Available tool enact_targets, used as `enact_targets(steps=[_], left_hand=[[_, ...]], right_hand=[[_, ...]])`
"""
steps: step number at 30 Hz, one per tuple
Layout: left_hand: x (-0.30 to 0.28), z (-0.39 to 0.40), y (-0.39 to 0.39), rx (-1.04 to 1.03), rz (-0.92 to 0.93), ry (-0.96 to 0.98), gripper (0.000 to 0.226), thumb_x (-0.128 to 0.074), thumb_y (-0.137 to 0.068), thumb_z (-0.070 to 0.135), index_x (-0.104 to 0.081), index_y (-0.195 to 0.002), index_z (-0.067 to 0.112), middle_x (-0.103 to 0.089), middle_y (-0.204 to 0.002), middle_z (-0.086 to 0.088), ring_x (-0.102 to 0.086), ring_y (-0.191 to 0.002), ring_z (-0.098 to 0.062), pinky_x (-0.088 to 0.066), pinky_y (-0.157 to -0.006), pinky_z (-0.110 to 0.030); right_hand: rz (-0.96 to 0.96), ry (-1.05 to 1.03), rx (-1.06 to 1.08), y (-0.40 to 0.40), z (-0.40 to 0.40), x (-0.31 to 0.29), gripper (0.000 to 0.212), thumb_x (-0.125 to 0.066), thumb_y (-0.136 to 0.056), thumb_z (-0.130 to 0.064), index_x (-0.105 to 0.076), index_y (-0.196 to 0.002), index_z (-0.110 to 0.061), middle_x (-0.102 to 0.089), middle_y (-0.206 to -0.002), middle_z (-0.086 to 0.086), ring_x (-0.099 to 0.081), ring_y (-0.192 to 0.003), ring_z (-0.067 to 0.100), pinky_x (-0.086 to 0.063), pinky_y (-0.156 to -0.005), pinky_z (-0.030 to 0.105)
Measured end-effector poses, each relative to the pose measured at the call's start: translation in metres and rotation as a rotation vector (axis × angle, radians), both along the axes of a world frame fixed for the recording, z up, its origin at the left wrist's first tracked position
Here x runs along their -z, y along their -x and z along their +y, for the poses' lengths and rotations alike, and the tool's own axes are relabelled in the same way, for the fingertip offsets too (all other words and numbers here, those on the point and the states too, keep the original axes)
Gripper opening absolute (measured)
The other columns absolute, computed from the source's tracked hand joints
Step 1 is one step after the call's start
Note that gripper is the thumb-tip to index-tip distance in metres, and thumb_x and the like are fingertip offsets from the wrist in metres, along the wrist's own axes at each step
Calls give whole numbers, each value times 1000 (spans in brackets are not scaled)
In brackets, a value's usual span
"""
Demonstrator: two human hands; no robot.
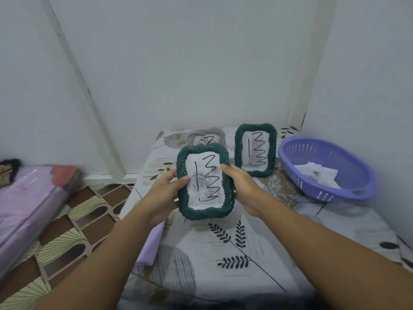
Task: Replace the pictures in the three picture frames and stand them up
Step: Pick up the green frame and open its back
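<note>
A dark green picture frame (205,213) with a rope-like border is upright at the middle of the table, showing a white picture with black scribbles. My left hand (166,186) grips its left edge, thumb on the front. My right hand (242,186) grips its right edge. A second green frame (256,128) with a similar scribbled picture stands upright behind it to the right. Behind the held frame the top of another picture (206,139) peeks out; I cannot tell what it belongs to.
A purple plastic basket (362,175) with crumpled white papers (317,173) sits at the table's right, by the wall. The table has a leaf-patterned cloth (223,253). A purple wrapped bundle (29,198) lies on the patterned floor at the left. Walls close in behind and at the right.
</note>
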State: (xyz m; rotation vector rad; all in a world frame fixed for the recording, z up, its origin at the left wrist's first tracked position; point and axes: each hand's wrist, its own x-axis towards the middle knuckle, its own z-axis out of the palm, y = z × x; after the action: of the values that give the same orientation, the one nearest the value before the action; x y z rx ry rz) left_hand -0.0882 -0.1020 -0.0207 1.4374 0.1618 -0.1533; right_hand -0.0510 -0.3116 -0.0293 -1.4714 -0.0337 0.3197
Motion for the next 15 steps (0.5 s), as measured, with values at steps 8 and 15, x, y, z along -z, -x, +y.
enact_targets(steps=[8,15], left_hand=[[9,-25,0,-84,22,-142,20,-62,-101,20,-62,-120,14,-75,-111,-11,-72,-93,-20,-57,-73,-32],[-6,-26,6,-271,-232,-635,30,-66,-95,45,-60,-118,25,-64,-98,5,-61,-91,-9,-44,-71,-28]], right_hand=[[30,-92,87,5,-11,18,29,-49,-106,-35,-67,-124,-20,-76,-117,1,-71,-111,23,-50,-106,50],[-148,167,137,14,-5,13,25,-46,-106,-45,-67,-106,-31,-73,-110,-13,-66,-109,10,-50,-101,37]])
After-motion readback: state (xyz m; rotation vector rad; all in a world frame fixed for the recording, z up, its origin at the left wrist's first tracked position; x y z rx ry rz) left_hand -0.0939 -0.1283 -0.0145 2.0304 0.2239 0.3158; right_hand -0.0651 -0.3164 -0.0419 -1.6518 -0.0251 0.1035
